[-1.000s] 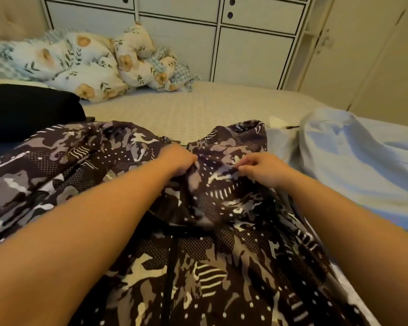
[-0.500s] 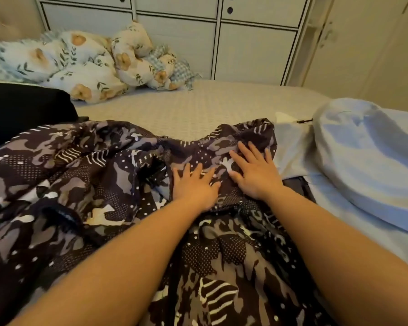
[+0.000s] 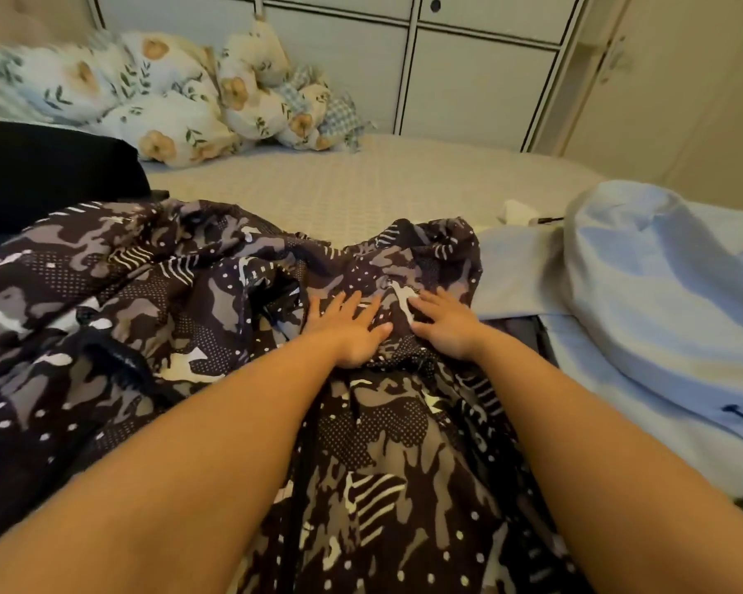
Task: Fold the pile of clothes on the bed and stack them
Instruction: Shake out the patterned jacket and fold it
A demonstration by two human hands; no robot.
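Spanning the near half of the bed with the cream textured cover [image 3: 361,186], the dark camouflage-patterned garment with white dots and stripes [image 3: 181,319] lies spread and rumpled, its long axis running from the bed's near edge, below the camera, away toward the far edge, while a loose wing of it trails off toward the left edge. Beside it toward the right edge lies the pale blue garment [image 3: 661,293], touching or slightly overlapping the dark garment's right margin; which is the case cannot be told. At the far left corner sit the floral-print pillows [image 3: 159,100], and a black bundle of cloth [image 3: 48,173] lies along the left edge; whether it belongs to the pile cannot be told. Both hands rest on the dark garment's far end, close together, palms down. The left hand [image 3: 348,332] lies flat with fingers straight and spread, gripping nothing. The right hand [image 3: 445,327] likewise presses flat, its fingers extended toward the far edge, just inside the garment's right margin. Judged from this layout, the step in hand is smoothing before a fold; the unflattened bulk lies to the left, so the left hand is the nearer to it, and the right hand is nearer the blue garment.
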